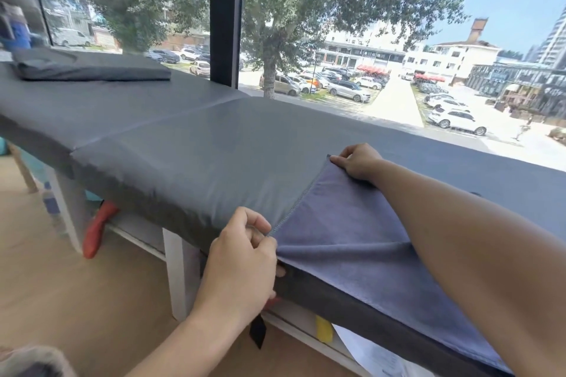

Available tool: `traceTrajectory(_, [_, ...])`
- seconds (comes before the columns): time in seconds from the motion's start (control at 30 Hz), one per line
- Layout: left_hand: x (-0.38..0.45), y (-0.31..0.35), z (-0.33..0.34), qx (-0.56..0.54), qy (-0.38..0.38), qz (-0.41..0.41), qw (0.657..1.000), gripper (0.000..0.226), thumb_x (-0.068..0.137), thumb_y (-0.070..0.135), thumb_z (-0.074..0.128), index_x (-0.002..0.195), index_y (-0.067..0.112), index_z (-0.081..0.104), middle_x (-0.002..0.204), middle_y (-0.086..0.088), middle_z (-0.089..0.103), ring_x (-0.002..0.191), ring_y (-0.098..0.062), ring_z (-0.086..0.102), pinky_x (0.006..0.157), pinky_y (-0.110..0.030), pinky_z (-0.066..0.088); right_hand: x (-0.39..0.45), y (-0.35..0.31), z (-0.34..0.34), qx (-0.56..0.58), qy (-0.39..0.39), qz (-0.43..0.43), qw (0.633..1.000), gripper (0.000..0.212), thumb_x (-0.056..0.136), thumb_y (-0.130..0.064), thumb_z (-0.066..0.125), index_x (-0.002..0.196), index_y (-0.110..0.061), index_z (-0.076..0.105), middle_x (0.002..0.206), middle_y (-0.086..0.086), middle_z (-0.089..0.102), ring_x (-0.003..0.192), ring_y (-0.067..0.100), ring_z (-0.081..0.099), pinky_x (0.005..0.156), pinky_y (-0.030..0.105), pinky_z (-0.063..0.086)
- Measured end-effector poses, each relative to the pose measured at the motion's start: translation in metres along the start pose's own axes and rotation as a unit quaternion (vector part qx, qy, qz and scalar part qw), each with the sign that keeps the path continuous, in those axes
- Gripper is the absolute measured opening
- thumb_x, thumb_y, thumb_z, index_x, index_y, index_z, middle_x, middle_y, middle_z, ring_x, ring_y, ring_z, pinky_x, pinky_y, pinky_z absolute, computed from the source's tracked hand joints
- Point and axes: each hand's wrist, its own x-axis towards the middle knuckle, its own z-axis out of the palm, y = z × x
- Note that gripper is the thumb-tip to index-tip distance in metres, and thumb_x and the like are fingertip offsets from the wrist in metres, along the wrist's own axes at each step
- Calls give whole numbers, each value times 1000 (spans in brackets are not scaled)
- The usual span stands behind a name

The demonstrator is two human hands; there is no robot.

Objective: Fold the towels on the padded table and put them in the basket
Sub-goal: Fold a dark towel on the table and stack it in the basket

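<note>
Both grips pinched shut on one towel, blue-grey, spread flat on the bench. Left hand has the near corner, right at the bench's front edge; right hand has the far corner, straight across the cloth from the left grip. Hemmed edge runs taut btwn the two. Rest of towel trails away to the right of both grips, under my right forearm.

Risks, my guess: the cover looks slick, so the cloth could slide as I carry the corners over & the fold goes skew. Left pinch sits on the very corner w/ a ripple just beside it; could slip out. Near hem hangs by the edge, may drop off.

Can't see: basket, anywhere. Towel's far end cut off by frame & arm. Other towels: none certain; dark folded thing far beyond the left grip may be a pad.
</note>
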Motion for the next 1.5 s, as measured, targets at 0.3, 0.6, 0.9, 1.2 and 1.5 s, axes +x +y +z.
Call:
traceTrajectory(0.3, [3, 0, -3, 187, 40, 39, 981, 24, 86, 60, 63, 87, 37, 53, 66, 15, 66, 77, -7, 64, 79, -40, 55, -4, 1, 3, -26, 24, -24, 999, 36, 88, -64, 62, 86, -28, 63, 99, -2, 69, 102, 25, 62, 103, 46, 45])
traceTrajectory(0.6, [6, 4, -1, 283, 34, 46, 957, 27, 95, 55, 55, 82, 32, 57, 76, 13, 65, 82, -14, 64, 74, -36, 51, -2, 9, 9, -5, 76, -50, 996, 30, 90, -56, 64, 78, -28, 61, 90, -7, 65, 99, 24, 63, 96, 44, 50])
traceTrajectory(0.9, [8, 12, 4, 376, 46, 80, 922, 21, 102, 49, 42, 91, 31, 45, 84, 11, 59, 79, -18, 52, 71, -35, 37, -8, 2, 0, -25, 34, -52, 998, 35, 93, -59, 57, 99, -25, 66, 105, 0, 66, 101, 24, 59, 91, 36, 46])
traceTrajectory(1.2, [37, 27, 51, 291, -88, 374, 876, 26, 97, 32, 62, 122, 27, 63, 136, 11, 61, 140, -10, 43, 114, -25, 26, -56, 104, -108, -64, 56, 37, 996, 39, 89, -57, 66, 103, -21, 67, 112, 4, 68, 101, 26, 63, 89, 35, 49])
traceTrajectory(1.5, [105, 68, 117, 389, -291, 225, 845, 53, 105, 50, 36, 153, 27, 39, 165, 2, 29, 154, -17, 20, 123, -36, 17, -107, 171, -125, 53, 41, 106, 992, 40, 81, -54, 76, 93, -16, 72, 81, 1, 65, 62, 15, 56, 55, 24, 40])
